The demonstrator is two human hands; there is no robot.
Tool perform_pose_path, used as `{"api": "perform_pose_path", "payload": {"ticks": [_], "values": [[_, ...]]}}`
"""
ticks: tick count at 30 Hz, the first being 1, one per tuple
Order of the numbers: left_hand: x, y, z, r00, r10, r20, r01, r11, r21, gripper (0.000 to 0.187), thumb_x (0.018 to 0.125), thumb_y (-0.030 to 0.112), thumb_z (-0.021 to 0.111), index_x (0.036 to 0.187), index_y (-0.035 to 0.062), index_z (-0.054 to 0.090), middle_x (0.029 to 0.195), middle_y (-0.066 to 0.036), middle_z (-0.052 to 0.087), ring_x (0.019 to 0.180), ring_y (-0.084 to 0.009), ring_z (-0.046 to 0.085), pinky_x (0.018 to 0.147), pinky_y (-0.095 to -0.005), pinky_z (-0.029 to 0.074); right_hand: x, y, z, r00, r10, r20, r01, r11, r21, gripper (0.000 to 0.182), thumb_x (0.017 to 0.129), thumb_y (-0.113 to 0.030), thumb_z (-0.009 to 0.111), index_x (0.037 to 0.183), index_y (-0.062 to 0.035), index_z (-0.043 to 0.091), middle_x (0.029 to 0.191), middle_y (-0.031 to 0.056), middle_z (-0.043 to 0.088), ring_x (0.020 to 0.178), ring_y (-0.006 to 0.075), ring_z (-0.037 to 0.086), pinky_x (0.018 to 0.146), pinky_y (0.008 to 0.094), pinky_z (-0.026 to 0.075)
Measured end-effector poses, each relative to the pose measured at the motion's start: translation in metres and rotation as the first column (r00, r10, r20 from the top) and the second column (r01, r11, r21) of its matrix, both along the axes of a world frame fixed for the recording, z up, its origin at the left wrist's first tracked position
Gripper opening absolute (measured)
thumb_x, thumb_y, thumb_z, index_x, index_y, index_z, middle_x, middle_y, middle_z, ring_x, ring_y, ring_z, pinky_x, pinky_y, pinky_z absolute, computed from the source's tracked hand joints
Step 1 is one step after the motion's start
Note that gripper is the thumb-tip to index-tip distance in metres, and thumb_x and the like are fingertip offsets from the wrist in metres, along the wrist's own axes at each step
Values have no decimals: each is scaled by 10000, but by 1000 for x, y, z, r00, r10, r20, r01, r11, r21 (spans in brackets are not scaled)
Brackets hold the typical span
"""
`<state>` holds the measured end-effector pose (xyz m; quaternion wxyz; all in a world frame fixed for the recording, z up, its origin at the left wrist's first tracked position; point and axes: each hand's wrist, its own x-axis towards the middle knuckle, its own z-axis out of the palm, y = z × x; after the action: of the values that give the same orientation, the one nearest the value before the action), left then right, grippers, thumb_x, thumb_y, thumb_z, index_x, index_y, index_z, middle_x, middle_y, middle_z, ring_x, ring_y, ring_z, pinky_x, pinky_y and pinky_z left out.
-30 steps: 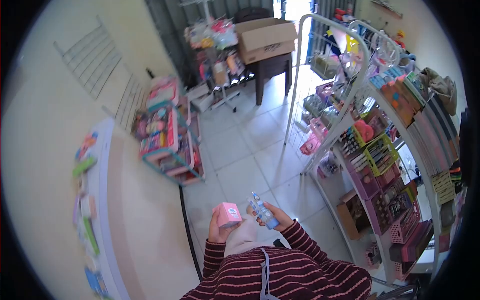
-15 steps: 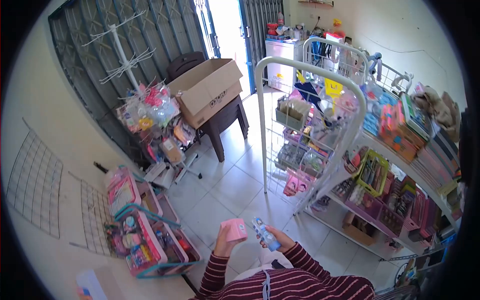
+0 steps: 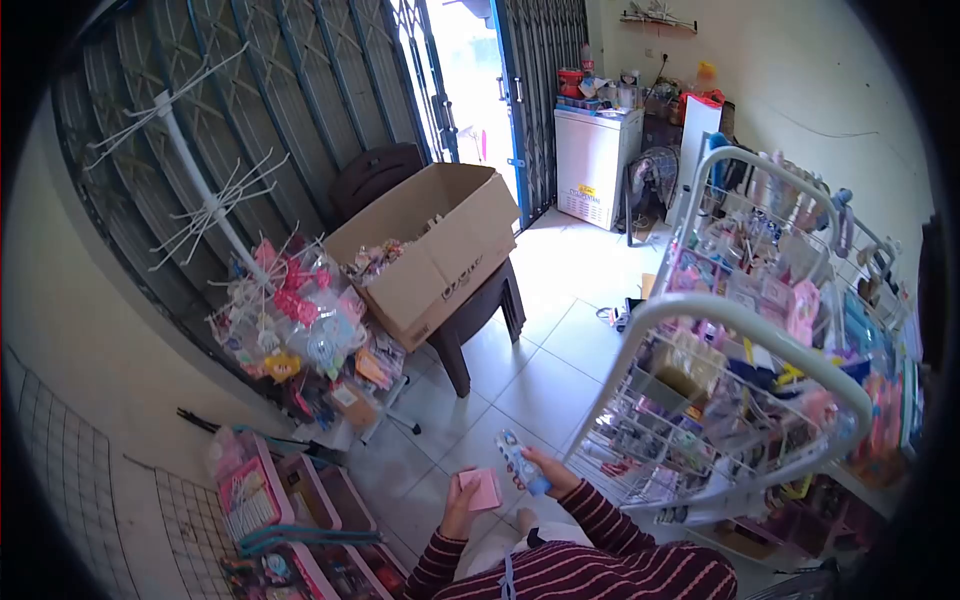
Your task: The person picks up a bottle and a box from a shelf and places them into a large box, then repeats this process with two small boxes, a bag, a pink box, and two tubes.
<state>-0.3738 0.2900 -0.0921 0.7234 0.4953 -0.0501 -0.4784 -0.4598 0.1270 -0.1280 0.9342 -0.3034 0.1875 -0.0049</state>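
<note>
My left hand (image 3: 457,508) is closed around a small pink box (image 3: 483,490), held low in front of my body. Beside it, my right hand (image 3: 555,474) grips a light blue, bottle-shaped item (image 3: 522,465) with a printed pattern, tilted with its upper end to the left. The print is too small to read. A narrow gap separates the box from the blue item, and both are above the tiled floor.
A large cardboard box (image 3: 455,270) with small goods inside rests on a dark plastic chair (image 3: 510,305). To its left stands a display stand (image 3: 195,180) hung with packets. A white wire rack (image 3: 755,315) full of goods is at right; pink tiered baskets (image 3: 262,480) stand at lower left.
My view has shifted, bringing the cardboard box and wire rack closer. Both hands still hold the same things, and the pink box has turned slightly in my left hand.
</note>
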Motion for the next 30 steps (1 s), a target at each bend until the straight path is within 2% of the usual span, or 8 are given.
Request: {"api": "perform_pose_path", "payload": {"ticks": [5,9,15,17,20,24,27,30], "values": [[75,-44,8,974,224,21,-220,967,-131,290,791,166,456,1051,84,356,944,-92,461,822,-204,497,644,-366,477,98,-57,10,998,-31,47,34,998,-56,264,832,-252,387,993,-46,347,812,106,508,604,168,527,532,262,465],[124,-55,-50,952,304,33,-302,951,-60,316,794,257,440,1054,91,375,963,-109,472,868,-228,494,655,-414,463,153,-85,6,999,-39,33,39,999,-22,267,828,-245,394,994,-41,347,792,108,508,604,171,527,531,267,465],[229,-78,-80,893,244,-378,-280,959,-42,365,761,253,507,1044,51,391,949,-103,479,884,-217,492,724,-387,449,232,-148,-36,978,-145,-152,131,987,-96,256,818,-237,410,963,-30,369,773,115,508,584,183,529,519,286,469],[281,-87,-111,983,-64,-173,44,992,-117,449,742,242,541,1098,51,347,982,-97,463,904,-213,483,754,-371,435,263,-180,-42,948,-211,-239,170,969,-178,256,809,-230,422,958,-28,376,765,118,509,573,181,526,507,283,462],[346,-151,-23,925,-312,216,344,930,-132,704,611,194,678,1159,61,257,1072,-83,400,975,-178,432,811,-316,384,314,-230,-6,930,-367,4,360,909,-212,312,804,-230,435,1018,-24,340,757,107,502,549,168,518,487,269,454],[412,-237,25,752,-284,595,448,882,-146,798,479,211,758,1125,69,312,1039,-51,400,1005,-162,386,860,-301,313,360,-272,46,863,-489,126,505,822,-263,355,797,-194,430,1083,-28,300,811,109,495,599,157,513,526,260,446],[443,-281,50,774,-185,605,433,852,-293,829,455,230,769,1124,70,306,1020,-56,413,974,-167,405,842,-303,325,375,-289,58,869,-453,198,489,847,-208,457,753,-130,485,1140,-39,258,890,111,481,665,153,505,555,256,443],[462,-303,36,901,-38,431,263,838,-477,847,445,234,772,1125,70,293,1011,-66,421,953,-175,420,820,-302,341,392,-312,77,963,-152,221,200,956,-212,673,663,-82,564,1220,-52,188,951,98,466,726,132,483,594,239,429]]}}
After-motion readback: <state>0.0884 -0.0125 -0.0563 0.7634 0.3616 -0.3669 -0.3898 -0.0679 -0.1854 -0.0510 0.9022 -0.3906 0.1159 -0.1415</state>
